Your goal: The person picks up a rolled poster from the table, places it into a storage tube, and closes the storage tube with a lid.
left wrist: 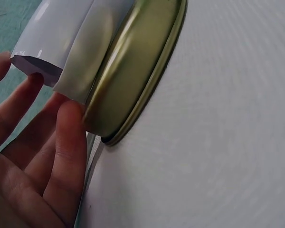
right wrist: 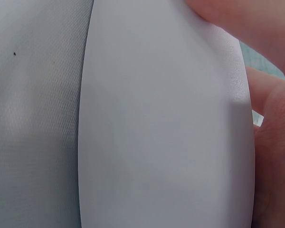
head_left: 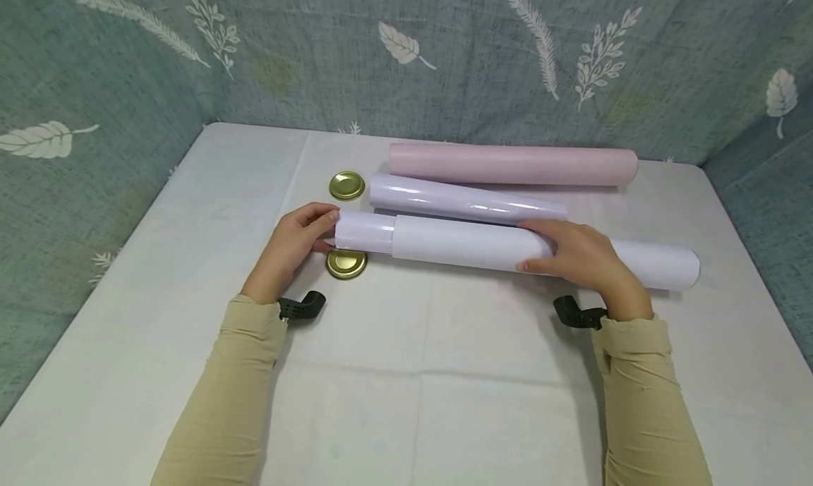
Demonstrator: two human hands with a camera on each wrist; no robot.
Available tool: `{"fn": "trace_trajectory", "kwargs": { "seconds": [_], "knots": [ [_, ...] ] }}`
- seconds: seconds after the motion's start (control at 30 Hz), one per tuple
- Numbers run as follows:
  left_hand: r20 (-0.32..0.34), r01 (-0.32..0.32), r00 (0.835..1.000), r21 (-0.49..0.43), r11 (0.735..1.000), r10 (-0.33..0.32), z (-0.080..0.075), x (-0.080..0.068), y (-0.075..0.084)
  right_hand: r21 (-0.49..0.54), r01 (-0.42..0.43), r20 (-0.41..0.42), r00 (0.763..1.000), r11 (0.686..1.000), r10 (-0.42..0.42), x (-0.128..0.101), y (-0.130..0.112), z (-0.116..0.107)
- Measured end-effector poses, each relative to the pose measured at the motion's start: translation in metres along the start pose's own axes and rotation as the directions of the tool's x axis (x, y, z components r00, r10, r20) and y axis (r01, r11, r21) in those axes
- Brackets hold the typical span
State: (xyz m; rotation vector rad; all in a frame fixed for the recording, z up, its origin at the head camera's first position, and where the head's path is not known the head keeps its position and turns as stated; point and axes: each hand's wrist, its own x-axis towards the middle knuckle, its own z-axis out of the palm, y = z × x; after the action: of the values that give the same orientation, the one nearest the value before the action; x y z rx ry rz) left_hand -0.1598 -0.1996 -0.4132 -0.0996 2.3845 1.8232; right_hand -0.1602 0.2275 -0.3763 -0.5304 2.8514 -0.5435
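Observation:
A white paper tube (head_left: pixel 540 254) lies across the table, and a glossy pale inner roll (head_left: pixel 365 232) sticks out of its left end. My left hand (head_left: pixel 327 231) grips that protruding end between thumb and fingers (left wrist: pixel 66 142); the roll's end (left wrist: pixel 57 38) shows close up there. Over the middle of the tube curls my right hand (head_left: pixel 530 246), thumb on the near side. The right wrist view is filled by the tube (right wrist: pixel 166 133), with the fingers (right wrist: pixel 270 142) at the right. A gold lid (head_left: pixel 346 264) (left wrist: pixel 133 80) lies just below the inner roll.
A glossy lavender roll (head_left: pixel 466 201) and a longer pink roll (head_left: pixel 513 164) lie behind the tube. A second gold lid (head_left: pixel 346 185) sits left of the lavender roll. Leaf-print fabric walls (head_left: pixel 114 140) enclose the white table (head_left: pixel 413 373) at the left, back and right.

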Motion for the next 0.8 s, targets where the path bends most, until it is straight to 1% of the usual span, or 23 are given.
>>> {"fn": "trace_trajectory", "kwargs": {
  "seconds": [0.23,0.5,0.67,0.8],
  "knots": [
    [0.022,-0.008,1.000,-0.009,1.000,0.008,0.0020,0.0023,-0.0025,0.001,-0.007,0.011,1.000,1.000,0.007,-0.0014,-0.0013,-0.0015],
    [-0.016,-0.035,0.999,-0.018,0.999,0.035,0.0027,0.0003,-0.0006,-0.001,-0.003,0.008,1.000,1.000,0.003,-0.0003,-0.0022,-0.0012],
    [-0.033,-0.021,0.999,0.020,1.000,0.021,0.0037,0.0003,0.0015,0.001,-0.001,0.007,1.000,1.000,0.001,-0.0003,-0.0029,-0.0017],
    [-0.034,-0.012,0.999,0.046,0.999,0.013,0.0042,-0.0008,0.0034,-0.005,-0.003,0.004,1.000,1.000,0.003,-0.0007,-0.0029,-0.0016]
  ]
}}
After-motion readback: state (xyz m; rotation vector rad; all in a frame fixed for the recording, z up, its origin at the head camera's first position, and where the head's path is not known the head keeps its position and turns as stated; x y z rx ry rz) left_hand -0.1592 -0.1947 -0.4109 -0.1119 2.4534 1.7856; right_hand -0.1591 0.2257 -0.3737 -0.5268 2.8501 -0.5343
